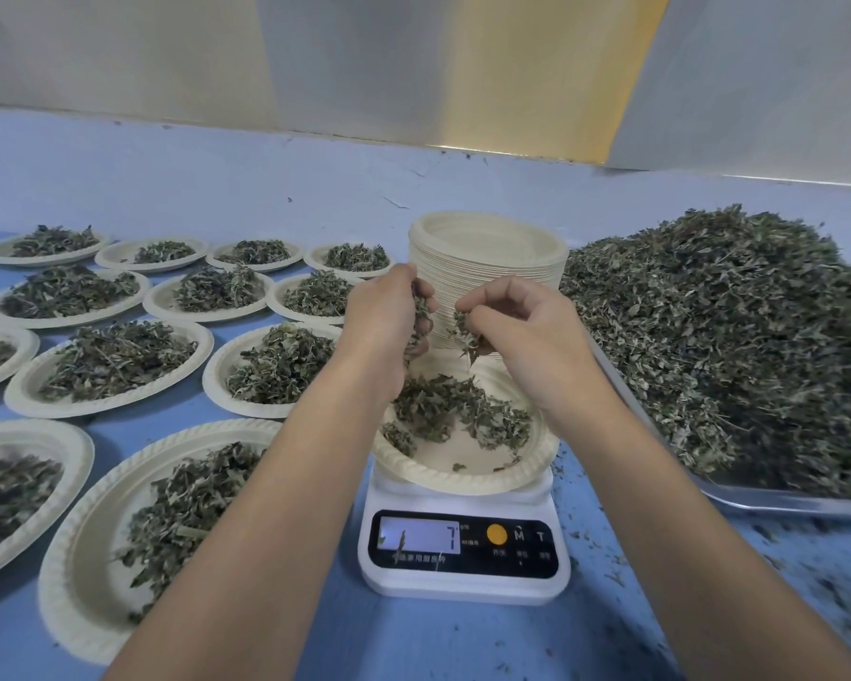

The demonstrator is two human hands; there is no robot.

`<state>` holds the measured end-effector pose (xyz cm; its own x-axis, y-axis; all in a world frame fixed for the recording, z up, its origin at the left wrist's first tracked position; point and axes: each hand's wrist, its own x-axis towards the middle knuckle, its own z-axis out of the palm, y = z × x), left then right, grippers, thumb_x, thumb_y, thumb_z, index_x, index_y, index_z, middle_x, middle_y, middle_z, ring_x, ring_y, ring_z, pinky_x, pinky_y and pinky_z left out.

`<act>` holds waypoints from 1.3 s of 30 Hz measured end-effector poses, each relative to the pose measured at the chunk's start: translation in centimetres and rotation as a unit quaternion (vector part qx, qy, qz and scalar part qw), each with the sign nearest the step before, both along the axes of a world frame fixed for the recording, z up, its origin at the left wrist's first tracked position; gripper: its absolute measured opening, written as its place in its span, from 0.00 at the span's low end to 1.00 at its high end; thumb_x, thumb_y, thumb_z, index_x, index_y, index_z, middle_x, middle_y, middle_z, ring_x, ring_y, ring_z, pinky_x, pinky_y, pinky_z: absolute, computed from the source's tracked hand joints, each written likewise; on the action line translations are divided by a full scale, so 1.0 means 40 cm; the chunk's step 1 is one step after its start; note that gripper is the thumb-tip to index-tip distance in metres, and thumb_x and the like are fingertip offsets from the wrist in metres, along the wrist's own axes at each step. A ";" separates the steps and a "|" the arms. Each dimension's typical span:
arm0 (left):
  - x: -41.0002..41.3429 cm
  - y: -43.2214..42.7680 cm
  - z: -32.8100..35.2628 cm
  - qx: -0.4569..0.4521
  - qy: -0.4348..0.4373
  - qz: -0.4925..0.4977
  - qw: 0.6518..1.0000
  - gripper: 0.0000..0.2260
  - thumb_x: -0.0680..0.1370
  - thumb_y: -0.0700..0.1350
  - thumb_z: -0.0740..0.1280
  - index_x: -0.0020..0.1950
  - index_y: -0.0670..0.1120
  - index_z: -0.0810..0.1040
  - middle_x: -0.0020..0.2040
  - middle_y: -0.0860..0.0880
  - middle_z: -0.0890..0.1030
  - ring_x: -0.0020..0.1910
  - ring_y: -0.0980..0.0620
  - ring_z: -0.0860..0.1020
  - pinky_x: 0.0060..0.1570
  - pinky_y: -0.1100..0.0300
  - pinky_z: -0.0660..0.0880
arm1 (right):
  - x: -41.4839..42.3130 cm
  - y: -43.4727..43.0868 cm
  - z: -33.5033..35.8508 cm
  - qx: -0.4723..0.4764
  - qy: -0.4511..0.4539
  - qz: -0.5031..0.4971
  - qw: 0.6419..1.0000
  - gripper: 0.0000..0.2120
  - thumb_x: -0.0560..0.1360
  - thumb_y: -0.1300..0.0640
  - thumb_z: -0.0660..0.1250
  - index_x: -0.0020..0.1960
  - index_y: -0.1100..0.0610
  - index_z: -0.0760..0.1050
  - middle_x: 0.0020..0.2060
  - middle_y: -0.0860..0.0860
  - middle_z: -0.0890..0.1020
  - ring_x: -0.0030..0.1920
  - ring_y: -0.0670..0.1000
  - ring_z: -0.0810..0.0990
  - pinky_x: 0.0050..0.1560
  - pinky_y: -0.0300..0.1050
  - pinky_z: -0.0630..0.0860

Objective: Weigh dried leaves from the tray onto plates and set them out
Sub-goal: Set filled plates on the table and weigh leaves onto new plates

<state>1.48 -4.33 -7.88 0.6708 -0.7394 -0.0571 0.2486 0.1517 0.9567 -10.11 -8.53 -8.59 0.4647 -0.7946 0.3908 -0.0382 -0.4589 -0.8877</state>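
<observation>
White digital kitchen scale (464, 552), nearest the viewer, display reading 7; the small print under it is illegible. Its platform is hidden by a cream round paper plate (462, 479) carrying a thin scatter of dried green leaves (443, 410).

Directly above this plate, the left hand (389, 312) clenches round a clump of leaves (421, 307), and the right hand (516, 326), just beside it, pinches a smaller tuft (462, 326) between thumb and curled fingers. The hands are close but apart.

Behind the hands stands a tall stack of empty cream paper plates (487, 258), partly screened by them.

Left of the left hand, filled paper plates (57, 582) lie in rows; the outermost are cut off by the frame edge. Right of the right hand, a shiny metal tray (782, 501) holds a large heap of dried leaves (733, 336) and runs out of view.

All rest on a blue tabletop (438, 641), littered with leaf crumbs (782, 557) near the tray. Beyond it rises a pale blue wall base (167, 179) below cream and yellow panels (364, 66).
</observation>
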 end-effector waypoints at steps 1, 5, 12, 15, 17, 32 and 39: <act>0.000 0.000 0.000 0.001 0.000 0.000 1.000 0.13 0.80 0.45 0.59 0.36 0.45 0.72 0.28 0.50 0.74 0.23 0.54 0.66 0.19 0.71 0.60 | -0.001 0.000 0.000 0.000 0.000 0.000 1.000 0.08 0.70 0.63 0.68 0.38 0.50 0.79 0.32 0.42 0.80 0.37 0.42 0.78 0.48 0.48 0.78; 0.001 0.001 -0.001 0.004 0.000 0.001 1.000 0.13 0.80 0.45 0.59 0.36 0.45 0.72 0.28 0.50 0.74 0.24 0.54 0.67 0.20 0.71 0.60 | -0.001 -0.001 -0.001 0.003 -0.002 0.005 1.000 0.08 0.71 0.62 0.68 0.38 0.50 0.79 0.33 0.43 0.81 0.36 0.43 0.77 0.42 0.41 0.75; 0.002 0.002 -0.002 0.005 0.001 0.000 1.000 0.13 0.80 0.45 0.59 0.36 0.44 0.72 0.28 0.50 0.74 0.24 0.54 0.66 0.19 0.70 0.60 | -0.004 0.004 0.003 -0.002 -0.001 0.018 1.000 0.08 0.72 0.63 0.69 0.39 0.51 0.80 0.34 0.46 0.81 0.39 0.43 0.79 0.44 0.36 0.76; 0.003 0.002 -0.003 0.005 0.002 0.002 1.000 0.13 0.80 0.45 0.59 0.36 0.44 0.72 0.28 0.50 0.74 0.24 0.54 0.66 0.20 0.71 0.60 | -0.004 0.005 0.004 -0.003 0.000 0.021 1.000 0.06 0.73 0.61 0.69 0.39 0.52 0.80 0.35 0.46 0.82 0.38 0.42 0.79 0.44 0.36 0.76; 0.003 0.001 -0.003 0.008 0.001 0.002 1.000 0.13 0.80 0.45 0.59 0.36 0.44 0.72 0.28 0.50 0.74 0.24 0.54 0.67 0.20 0.71 0.60 | -0.004 0.005 0.004 -0.002 -0.002 0.025 1.000 0.07 0.73 0.61 0.69 0.39 0.52 0.80 0.34 0.46 0.82 0.37 0.41 0.78 0.44 0.35 0.76; 0.005 -0.001 -0.006 0.002 0.013 -0.006 1.000 0.13 0.80 0.44 0.59 0.36 0.44 0.72 0.25 0.51 0.74 0.22 0.55 0.66 0.20 0.70 0.59 | -0.006 0.005 0.005 0.012 -0.011 0.032 0.999 0.09 0.73 0.65 0.67 0.40 0.53 0.80 0.31 0.45 0.82 0.34 0.37 0.78 0.40 0.30 0.75; -0.004 0.001 0.003 -0.020 0.115 -0.048 0.992 0.13 0.80 0.44 0.58 0.36 0.44 0.71 0.27 0.50 0.72 0.19 0.56 0.65 0.18 0.70 0.57 | -0.003 0.013 0.009 0.029 -0.036 0.034 0.998 0.06 0.72 0.65 0.69 0.41 0.55 0.80 0.32 0.45 0.82 0.33 0.38 0.78 0.41 0.33 0.75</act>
<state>1.31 -4.31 -7.75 0.5694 -0.8044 -0.1698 0.4740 0.1524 0.8672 -10.22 -8.02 -8.25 0.4906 -0.7847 0.3788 0.0555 -0.4057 -0.9123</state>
